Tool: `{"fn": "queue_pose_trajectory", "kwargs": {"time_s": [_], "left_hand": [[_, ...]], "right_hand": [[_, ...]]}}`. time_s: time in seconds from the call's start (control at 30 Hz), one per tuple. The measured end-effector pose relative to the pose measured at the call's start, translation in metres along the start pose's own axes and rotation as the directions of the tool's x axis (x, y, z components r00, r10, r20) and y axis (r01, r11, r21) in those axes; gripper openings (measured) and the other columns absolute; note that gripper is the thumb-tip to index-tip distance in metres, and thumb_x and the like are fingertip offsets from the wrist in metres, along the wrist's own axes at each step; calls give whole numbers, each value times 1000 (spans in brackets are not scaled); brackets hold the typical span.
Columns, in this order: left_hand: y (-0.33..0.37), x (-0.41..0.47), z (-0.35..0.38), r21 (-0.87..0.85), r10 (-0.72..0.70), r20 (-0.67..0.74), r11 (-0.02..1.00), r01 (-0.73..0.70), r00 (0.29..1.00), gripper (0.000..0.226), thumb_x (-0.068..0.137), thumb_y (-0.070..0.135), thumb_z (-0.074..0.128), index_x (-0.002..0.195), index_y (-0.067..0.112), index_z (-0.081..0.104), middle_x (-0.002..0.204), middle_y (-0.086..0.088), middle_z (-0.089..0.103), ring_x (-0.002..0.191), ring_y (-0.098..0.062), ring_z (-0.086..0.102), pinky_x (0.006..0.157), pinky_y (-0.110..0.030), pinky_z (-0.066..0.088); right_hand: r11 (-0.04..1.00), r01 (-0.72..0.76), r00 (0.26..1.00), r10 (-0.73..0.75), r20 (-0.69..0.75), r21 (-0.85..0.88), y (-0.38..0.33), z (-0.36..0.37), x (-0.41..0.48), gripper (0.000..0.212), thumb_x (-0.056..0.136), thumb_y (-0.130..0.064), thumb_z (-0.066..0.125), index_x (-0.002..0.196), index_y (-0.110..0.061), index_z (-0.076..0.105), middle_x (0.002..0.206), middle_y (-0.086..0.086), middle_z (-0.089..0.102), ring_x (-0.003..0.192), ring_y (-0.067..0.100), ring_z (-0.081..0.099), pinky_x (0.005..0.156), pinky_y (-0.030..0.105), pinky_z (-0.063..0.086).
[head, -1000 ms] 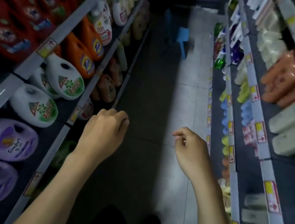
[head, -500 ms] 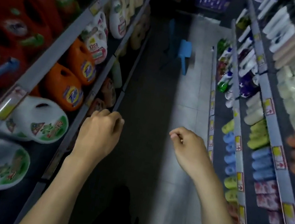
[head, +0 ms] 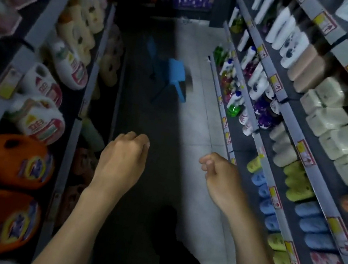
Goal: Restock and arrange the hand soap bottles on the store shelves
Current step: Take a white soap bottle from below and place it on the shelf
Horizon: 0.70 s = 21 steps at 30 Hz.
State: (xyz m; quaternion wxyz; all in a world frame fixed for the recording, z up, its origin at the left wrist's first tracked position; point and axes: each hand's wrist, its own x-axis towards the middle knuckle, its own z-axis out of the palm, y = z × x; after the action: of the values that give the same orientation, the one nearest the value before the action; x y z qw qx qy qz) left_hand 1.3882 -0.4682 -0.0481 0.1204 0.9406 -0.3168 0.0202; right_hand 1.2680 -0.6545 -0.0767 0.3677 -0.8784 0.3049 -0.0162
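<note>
I stand in a dim, narrow store aisle. My left hand (head: 122,161) hangs over the floor in a loose fist, holding nothing. My right hand (head: 221,179) is beside it, fingers curled closed, also with nothing in it. Small pump bottles of hand soap (head: 235,96), with green, red and purple liquid, stand on a low shelf (head: 227,139) on the right, well ahead of my right hand. White bottles (head: 287,40) line the shelf above them.
Large orange detergent jugs (head: 16,162) and white ones (head: 40,120) fill the left shelves. Blue and yellow packs (head: 309,218) and cream bottles (head: 339,140) fill the right shelves. A blue plastic chair (head: 174,73) stands in the aisle ahead on the tiled floor (head: 193,123).
The view has advanced down the aisle: shelf goods slid toward me and the blue chair looks closer. Both hands keep the same closed pose in front of me.
</note>
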Motion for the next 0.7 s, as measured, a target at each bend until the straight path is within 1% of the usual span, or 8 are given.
{"fn": "queue_pose_trajectory", "kwargs": {"time_s": [0.07,0.17,0.23,0.3,0.4,0.5,0.6,0.7], "left_hand": [[-4,52,1,13,16,7,1000,-16,1000,21,96,25,42,92,17,60,81,-1,56,71,-21,57,57,-38,52],[-11,126,-8,22,24,5,999,-24,1000,22,96,29,42,95,17,60,84,0,57,66,-18,57,54,-35,52],[-18,172,-16,30,-1,-19,1000,1,1000,20,97,26,44,93,15,60,83,-2,56,64,-20,58,52,-34,49],[-28,213,-22,39,-26,-60,999,28,998,18,96,19,47,87,11,60,78,-5,57,61,-25,59,48,-31,41],[-45,268,-24,59,-56,-88,996,61,995,17,94,12,51,80,9,60,70,-6,58,54,-26,57,44,-27,32],[-66,329,-9,52,-50,-79,997,55,996,17,94,14,51,81,9,60,70,-7,58,59,-27,57,44,-32,41],[-87,393,10,28,-58,-71,998,60,996,16,94,21,49,88,13,62,77,-7,60,71,-28,59,57,-41,50],[-110,464,29,-31,-59,-77,998,56,995,21,94,28,47,90,15,63,80,-5,61,74,-24,59,61,-40,51]], "right_hand": [[1000,7,1000,-7,5,14,-7,-6,53,26,97,-15,41,106,-22,64,104,0,68,95,23,66,83,32,52],[999,40,999,-40,12,2,-28,-22,130,20,98,-22,45,106,-24,64,106,-2,68,95,18,63,79,27,47],[998,69,998,-69,7,12,-45,-32,179,20,98,-24,45,105,-25,64,106,-3,68,95,16,63,81,29,49],[996,76,997,-76,-4,36,-63,-40,224,25,99,-23,40,107,-24,64,105,-2,68,96,17,63,86,33,51],[995,80,997,-81,20,60,-83,-44,279,27,100,-25,35,105,-28,62,96,-3,66,90,16,65,83,36,54],[996,78,996,-80,40,41,-94,-40,340,26,101,-25,36,105,-26,62,100,-3,66,91,16,64,82,34,52],[996,86,995,-85,58,-5,-105,-32,407,23,101,-25,39,106,-23,62,102,-2,66,93,15,61,83,33,51],[996,77,993,-73,97,-37,-126,-28,476,25,101,-24,38,108,-22,62,104,-1,67,93,14,62,84,32,51]]}}
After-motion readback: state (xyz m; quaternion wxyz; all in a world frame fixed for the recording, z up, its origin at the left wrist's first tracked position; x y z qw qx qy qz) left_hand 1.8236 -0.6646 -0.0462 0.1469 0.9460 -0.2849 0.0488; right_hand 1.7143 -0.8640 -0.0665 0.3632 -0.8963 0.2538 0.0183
